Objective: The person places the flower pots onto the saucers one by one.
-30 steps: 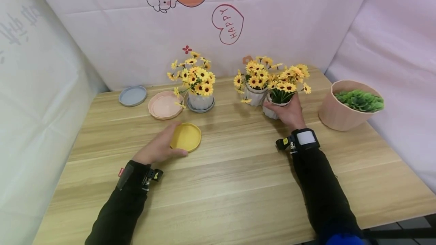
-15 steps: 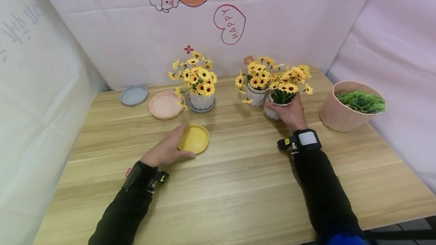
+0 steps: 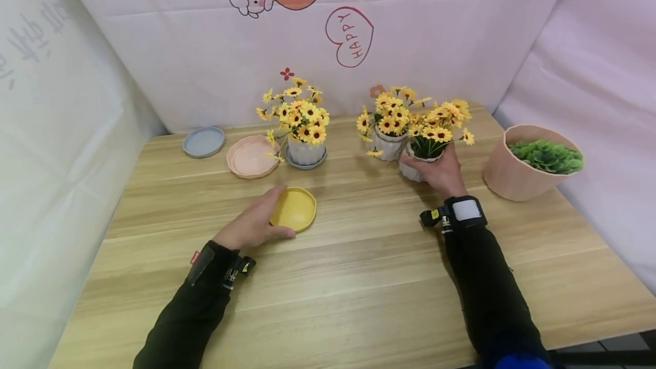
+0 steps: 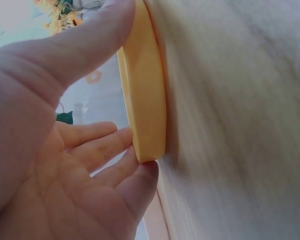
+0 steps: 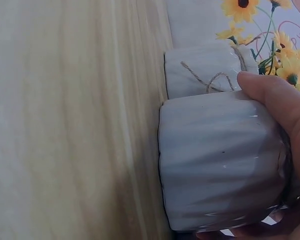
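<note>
My left hand point(image 3: 254, 222) holds a small yellow plant saucer point(image 3: 294, 209) by its edge, thumb at the near side and fingers at the far side. In the left wrist view the saucer's side wall point(image 4: 147, 95) sits close to the wood, with thumb and fingertips on it. My right hand point(image 3: 445, 174) grips a white ribbed flowerpot point(image 5: 220, 165) of yellow daisies point(image 3: 435, 132), thumb on one side and fingers round the other, partly hidden. Right behind that pot is a similar white pot point(image 3: 388, 146) of yellow flowers, with twine round it in the right wrist view.
A third white pot point(image 3: 306, 152) of yellow flowers stands on a grey-blue saucer point(image 3: 307, 166) at the back. Left of it lie a pink saucer point(image 3: 251, 158) and another grey-blue saucer point(image 3: 203, 142). A large pink pot point(image 3: 517, 175) with green leaves stands at the right edge.
The left hand has slid the yellow saucer to the right over the table, mostly in the first half second. The right hand keeps its grip on the flowerpot; the view has shifted slightly.
</note>
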A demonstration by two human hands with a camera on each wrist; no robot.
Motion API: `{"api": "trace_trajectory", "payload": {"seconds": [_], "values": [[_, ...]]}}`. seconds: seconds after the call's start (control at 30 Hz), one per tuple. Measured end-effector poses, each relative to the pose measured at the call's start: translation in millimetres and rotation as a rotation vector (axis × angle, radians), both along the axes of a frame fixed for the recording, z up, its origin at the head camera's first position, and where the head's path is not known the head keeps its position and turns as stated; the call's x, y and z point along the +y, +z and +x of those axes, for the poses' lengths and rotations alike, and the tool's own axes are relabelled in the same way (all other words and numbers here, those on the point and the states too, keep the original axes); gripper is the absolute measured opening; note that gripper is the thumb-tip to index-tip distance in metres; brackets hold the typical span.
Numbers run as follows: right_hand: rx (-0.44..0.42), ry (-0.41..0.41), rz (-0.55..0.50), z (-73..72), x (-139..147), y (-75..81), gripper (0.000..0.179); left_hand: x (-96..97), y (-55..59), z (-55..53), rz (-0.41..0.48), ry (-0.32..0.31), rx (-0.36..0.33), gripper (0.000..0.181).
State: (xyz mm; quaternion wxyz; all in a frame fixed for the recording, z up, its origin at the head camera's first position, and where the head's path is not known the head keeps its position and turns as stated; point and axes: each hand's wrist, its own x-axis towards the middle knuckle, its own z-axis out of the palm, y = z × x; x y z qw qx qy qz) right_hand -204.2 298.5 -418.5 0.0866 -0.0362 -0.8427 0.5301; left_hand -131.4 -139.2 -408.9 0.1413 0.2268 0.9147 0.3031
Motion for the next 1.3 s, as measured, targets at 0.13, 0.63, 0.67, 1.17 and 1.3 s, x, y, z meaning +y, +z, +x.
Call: {"api": "trace_trajectory", "payload": {"seconds": [0.13, 0.63, 0.67, 1.17, 1.3], "values": [[-0.007, 0.011, 0.005, 1.8, -0.5, 2.6, 0.115, -0.6, -0.5, -0.3, -0.002, 0.001, 0.002, 0.109], [-0.076, -0.010, 0.077, 7.1, -1.2, 7.6, 0.122, -1.0, 1.6, -1.9, -0.023, -0.004, -0.015, 0.109], [-0.081, -0.011, 0.079, 8.6, -1.0, 8.1, 0.123, -0.5, 1.8, -1.9, -0.025, -0.008, -0.014, 0.109], [-0.030, 0.091, 0.083, 27.2, -7.1, 10.5, 0.116, -0.5, 3.1, -0.9, -0.025, 0.003, -0.034, 0.109], [-0.050, 0.074, 0.082, 31.1, -7.6, 10.6, 0.120, -0.6, 1.7, -0.8, -0.016, 0.000, -0.030, 0.109]]}}
